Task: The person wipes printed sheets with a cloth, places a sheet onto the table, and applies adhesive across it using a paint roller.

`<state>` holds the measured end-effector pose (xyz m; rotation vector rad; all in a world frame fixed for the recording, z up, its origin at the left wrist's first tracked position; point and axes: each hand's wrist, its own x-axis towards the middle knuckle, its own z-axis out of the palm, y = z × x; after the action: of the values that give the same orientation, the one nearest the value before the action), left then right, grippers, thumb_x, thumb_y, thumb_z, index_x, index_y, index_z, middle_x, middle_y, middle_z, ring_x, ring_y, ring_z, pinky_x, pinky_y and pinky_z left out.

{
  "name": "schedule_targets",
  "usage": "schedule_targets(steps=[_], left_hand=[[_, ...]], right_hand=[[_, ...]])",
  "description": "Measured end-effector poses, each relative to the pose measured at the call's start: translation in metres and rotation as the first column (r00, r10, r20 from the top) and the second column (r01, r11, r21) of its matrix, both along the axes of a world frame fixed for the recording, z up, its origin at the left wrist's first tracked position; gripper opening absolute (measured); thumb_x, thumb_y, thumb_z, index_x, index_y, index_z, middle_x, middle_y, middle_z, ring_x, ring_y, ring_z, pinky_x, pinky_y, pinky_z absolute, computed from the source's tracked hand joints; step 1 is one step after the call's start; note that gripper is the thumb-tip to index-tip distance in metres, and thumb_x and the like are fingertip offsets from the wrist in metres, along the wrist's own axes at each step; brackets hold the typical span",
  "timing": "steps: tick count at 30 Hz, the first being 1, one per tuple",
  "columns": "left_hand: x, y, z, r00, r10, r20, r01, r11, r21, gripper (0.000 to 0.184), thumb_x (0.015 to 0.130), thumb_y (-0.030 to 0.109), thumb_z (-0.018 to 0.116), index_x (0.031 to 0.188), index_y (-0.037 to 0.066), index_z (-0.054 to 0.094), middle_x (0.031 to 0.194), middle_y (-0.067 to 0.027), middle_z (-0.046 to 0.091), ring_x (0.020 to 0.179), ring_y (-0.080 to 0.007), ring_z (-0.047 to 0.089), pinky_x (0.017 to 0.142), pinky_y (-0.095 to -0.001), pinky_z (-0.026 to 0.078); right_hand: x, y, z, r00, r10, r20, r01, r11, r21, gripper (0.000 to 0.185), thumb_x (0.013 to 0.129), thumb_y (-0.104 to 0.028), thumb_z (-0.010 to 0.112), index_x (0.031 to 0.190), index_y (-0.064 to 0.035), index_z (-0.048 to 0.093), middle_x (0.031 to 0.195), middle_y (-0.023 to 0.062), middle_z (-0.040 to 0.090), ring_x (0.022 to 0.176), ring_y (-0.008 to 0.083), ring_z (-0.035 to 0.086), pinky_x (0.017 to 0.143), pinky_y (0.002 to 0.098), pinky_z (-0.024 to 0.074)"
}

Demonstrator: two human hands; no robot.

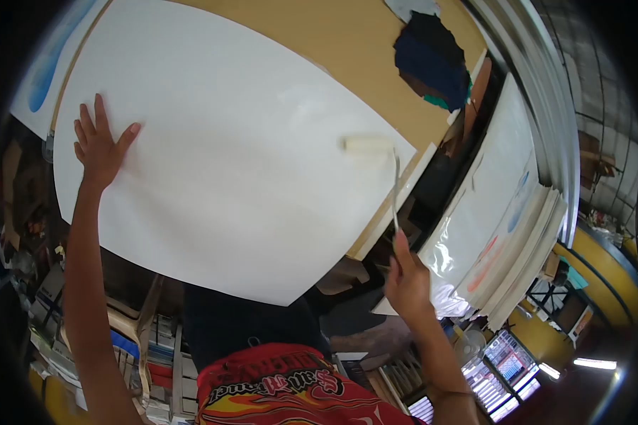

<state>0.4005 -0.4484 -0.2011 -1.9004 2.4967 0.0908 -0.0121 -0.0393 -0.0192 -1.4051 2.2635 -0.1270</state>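
A large white sheet [227, 177] covers most of the tan board [319, 35] in front of me and hangs over its near edge. My left hand [105, 149] lies on the sheet's left part, palm down with the fingers spread. In my right hand [408, 282] is the handle of a paint roller [368, 144], fingers wrapped round it. The pale roller head is over the right part of the sheet, slightly blurred. Whether it presses on the sheet I cannot tell.
Dark cloth scraps [432, 60] lie at the board's far right. Beyond the right edge are a plastic-covered printed sheet [485, 227] and a stack of boards [528, 248]. A wooden chair [140, 333] stands below left, near shelves of boxes. A blue-marked sheet [46, 71] lies far left.
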Motion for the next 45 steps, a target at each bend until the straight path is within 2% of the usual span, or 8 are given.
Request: schedule_targets(steps=[7,13,19,25,29,34,39,45], left_hand=[[0.005,-0.006,-0.002,1.000,0.005,0.031,-0.007,0.998,0.057,0.107,0.085,0.077,0.057,0.163,0.024,0.006,0.167,-0.0215,-0.001,0.152,-0.0477,-0.003,0.116,-0.0686,0.006],[0.009,-0.017,-0.007,0.993,0.016,0.118,-0.023,0.998,0.060,0.102,0.087,0.077,0.052,0.163,0.027,0.006,0.167,-0.0204,0.003,0.152,-0.0476,0.003,0.115,-0.0689,0.013],[0.007,-0.017,-0.002,0.997,0.024,0.070,-0.033,0.991,0.132,0.110,0.084,0.080,0.053,0.163,0.022,0.002,0.167,-0.0227,-0.004,0.152,-0.0479,-0.006,0.115,-0.0697,0.005],[0.006,-0.017,0.000,0.997,0.027,0.077,-0.038,0.989,0.146,0.109,0.085,0.080,0.052,0.163,0.023,0.000,0.167,-0.0217,-0.006,0.152,-0.0473,-0.008,0.116,-0.0692,0.004],[0.006,-0.019,0.002,0.997,0.052,0.052,-0.061,0.980,0.187,0.111,0.084,0.076,0.058,0.163,0.024,-0.002,0.167,-0.0209,-0.008,0.152,-0.0466,-0.010,0.116,-0.0689,0.003],[-0.005,-0.010,0.022,0.998,0.066,0.005,-0.065,0.959,0.277,0.125,0.076,0.063,0.076,0.162,0.026,-0.007,0.167,-0.0206,-0.012,0.152,-0.0466,-0.012,0.116,-0.0683,0.003],[-0.014,-0.002,0.033,0.997,0.073,-0.009,-0.067,0.956,0.284,0.133,0.071,0.059,0.082,0.162,0.024,-0.009,0.166,-0.0222,-0.012,0.152,-0.0482,-0.011,0.115,-0.0701,0.005],[-0.020,0.008,0.044,0.998,0.038,-0.053,-0.025,0.973,0.228,0.133,0.069,0.057,0.085,0.163,0.021,-0.002,0.166,-0.0235,-0.008,0.151,-0.0501,-0.006,0.115,-0.0704,0.008]], right_hand=[[0.022,0.072,0.012,0.981,-0.194,0.020,0.191,0.976,0.105,0.065,0.087,0.003,0.062,0.149,-0.0075,0.045,0.080,0.0193,0.062,0.064,0.0389,0.062,0.059,0.0468,0.0519],[-0.003,0.034,-0.013,0.973,-0.230,-0.011,0.230,0.972,-0.043,0.068,0.085,0.006,0.062,0.149,-0.0112,0.048,0.075,0.0213,0.062,0.066,0.0393,0.065,0.064,0.0436,0.0535],[-0.023,0.093,0.018,0.997,-0.018,0.071,0.016,1.000,0.020,0.070,0.084,0.001,0.065,0.150,-0.0136,0.046,0.072,0.0198,0.059,0.061,0.0397,0.062,0.058,0.0484,0.0514],[-0.098,-0.056,-0.015,0.917,0.397,0.036,-0.390,0.912,-0.129,0.059,0.086,0.002,0.060,0.143,-0.0099,0.052,0.074,0.0200,0.060,0.063,0.0403,0.061,0.061,0.0487,0.0517],[-0.121,-0.100,0.008,0.849,0.529,-0.003,-0.529,0.848,-0.036,0.059,0.085,0.002,0.061,0.142,-0.0095,0.053,0.076,0.0185,0.061,0.067,0.0387,0.063,0.062,0.0468,0.0526],[-0.143,-0.104,0.053,0.812,0.582,0.049,-0.571,0.772,0.279,0.062,0.082,-0.001,0.063,0.142,-0.0110,0.054,0.079,0.0182,0.063,0.067,0.0381,0.064,0.064,0.0467,0.0532],[-0.073,-0.231,0.004,0.702,0.711,-0.038,-0.709,0.703,0.053,0.063,0.081,0.000,0.060,0.142,-0.0123,0.055,0.081,0.0192,0.064,0.072,0.0390,0.065,0.068,0.0470,0.0532],[-0.001,-0.165,0.008,0.889,0.452,0.071,-0.454,0.851,0.263,0.066,0.082,-0.004,0.062,0.146,-0.0135,0.048,0.082,0.0204,0.063,0.062,0.0391,0.064,0.058,0.0492,0.0536]])
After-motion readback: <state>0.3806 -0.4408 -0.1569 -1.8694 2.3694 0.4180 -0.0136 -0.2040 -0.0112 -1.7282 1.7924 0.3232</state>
